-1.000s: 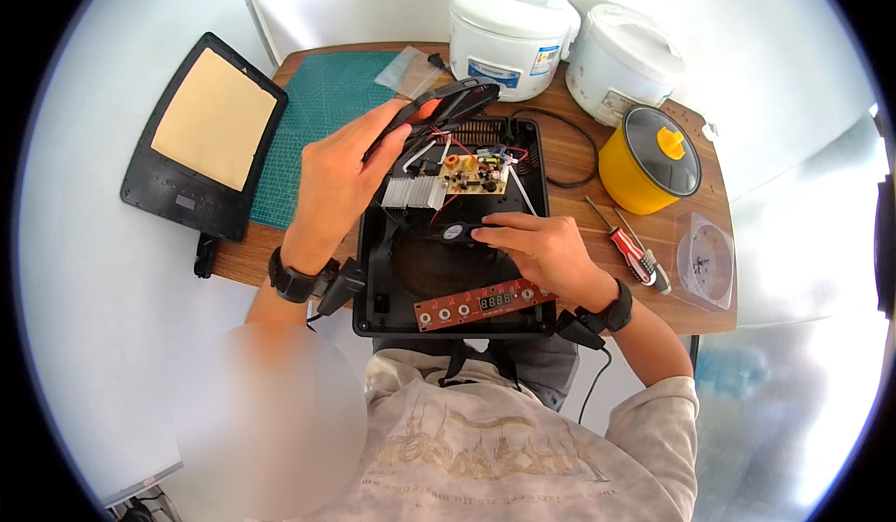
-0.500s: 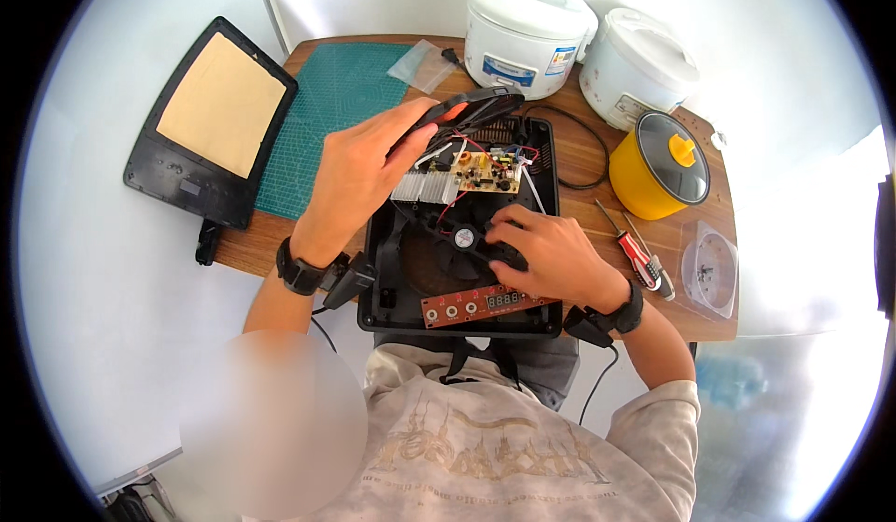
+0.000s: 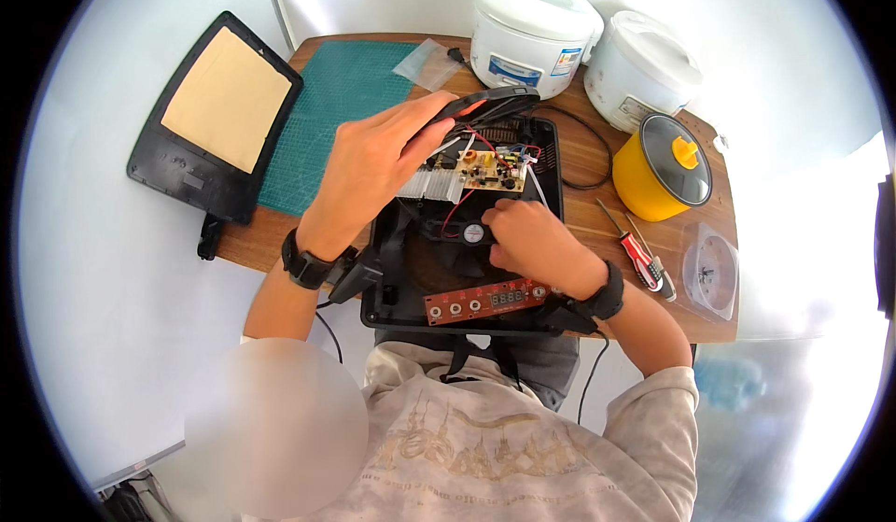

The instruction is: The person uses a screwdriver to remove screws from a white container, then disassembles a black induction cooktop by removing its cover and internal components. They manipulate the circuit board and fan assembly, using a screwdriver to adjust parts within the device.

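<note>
An opened black induction cooker base (image 3: 378, 315) lies at the table's front edge. My left hand (image 3: 369, 162) is closed on the rim of a round black induction coil (image 3: 504, 102), tilted up over the far part of the base. Beneath it are a finned metal heatsink (image 3: 431, 186) and a tan circuit board (image 3: 495, 169) with wires. My right hand (image 3: 541, 246) is closed, fingers curled on the right side of the black cooling fan (image 3: 474, 233); its fingertips are partly hidden. In front of the fan sits a reddish-brown display board (image 3: 485, 303).
The cooker's detached cover (image 3: 210, 111) leans at the left beside a green cutting mat (image 3: 341, 83). Two white rice cookers (image 3: 537, 36) stand at the back. To the right are a yellow pot (image 3: 649, 181), screwdrivers (image 3: 644, 261) and a clear plastic box with screws (image 3: 709, 270).
My right hand has drawn its fingers together at the fan, and the fan has shifted slightly right. My left hand still holds the coil raised.
</note>
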